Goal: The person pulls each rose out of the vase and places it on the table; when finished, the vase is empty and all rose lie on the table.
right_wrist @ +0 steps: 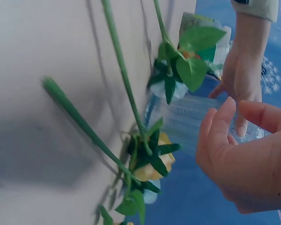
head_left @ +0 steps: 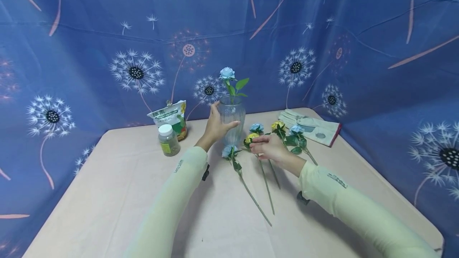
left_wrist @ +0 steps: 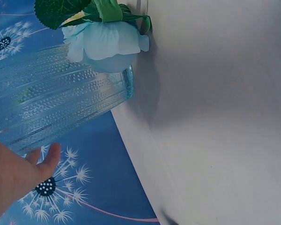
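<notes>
A clear ribbed glass vase (head_left: pixel 234 124) stands near the table's back edge, one blue rose (head_left: pixel 227 73) with green leaves rising from its mouth. Around the vase's upper side, the left hand (head_left: pixel 218 124) curls its fingers and thumb. The right hand (head_left: pixel 270 151) hovers close by a yellow rose (head_left: pixel 251 138), its fingers loosely bent and holding nothing in the right wrist view. A blue rose (head_left: pixel 229 151) lies in front of the vase, its long stem pointing toward the person. Another blue rose (head_left: pixel 256 128) lies just behind the yellow one.
Farther right lie a second yellow rose (head_left: pixel 278 126) and a blue rose (head_left: pixel 297 129), beside a pair of pale work gloves (head_left: pixel 315 126). At the left back stand a white-capped jar (head_left: pixel 168 142) and a printed bag (head_left: pixel 175 118). A blue dandelion curtain (head_left: pixel 215 11) hangs behind the table.
</notes>
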Tool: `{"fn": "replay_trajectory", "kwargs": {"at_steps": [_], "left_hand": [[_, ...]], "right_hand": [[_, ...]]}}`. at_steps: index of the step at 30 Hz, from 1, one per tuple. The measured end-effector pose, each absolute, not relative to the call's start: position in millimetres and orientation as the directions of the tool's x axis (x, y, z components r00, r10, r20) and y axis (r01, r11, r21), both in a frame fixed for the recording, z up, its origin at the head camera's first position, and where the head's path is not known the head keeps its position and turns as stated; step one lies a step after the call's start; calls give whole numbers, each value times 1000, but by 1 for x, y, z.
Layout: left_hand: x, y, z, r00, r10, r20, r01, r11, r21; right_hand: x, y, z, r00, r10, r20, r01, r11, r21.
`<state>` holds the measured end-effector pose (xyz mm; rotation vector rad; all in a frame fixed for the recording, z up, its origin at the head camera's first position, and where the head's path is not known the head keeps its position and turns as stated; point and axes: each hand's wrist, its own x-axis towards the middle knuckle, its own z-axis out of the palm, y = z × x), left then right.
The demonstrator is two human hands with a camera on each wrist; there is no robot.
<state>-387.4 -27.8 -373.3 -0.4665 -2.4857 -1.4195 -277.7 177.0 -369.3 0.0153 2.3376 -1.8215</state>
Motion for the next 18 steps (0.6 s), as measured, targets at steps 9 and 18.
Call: {"fn": "replay_trajectory", "kwargs": {"at_steps": [9,18], "left_hand": [[-388,-26,-374,-914,155,374,400,494,772],[-388,-27,-375,-911,146,384,405,479,779]], "right_hand": [[-298,170,-350,-995,-62,-73,55,247,-967],[-317,160,-332,-997,-3,71,-69,301,-951]]}}
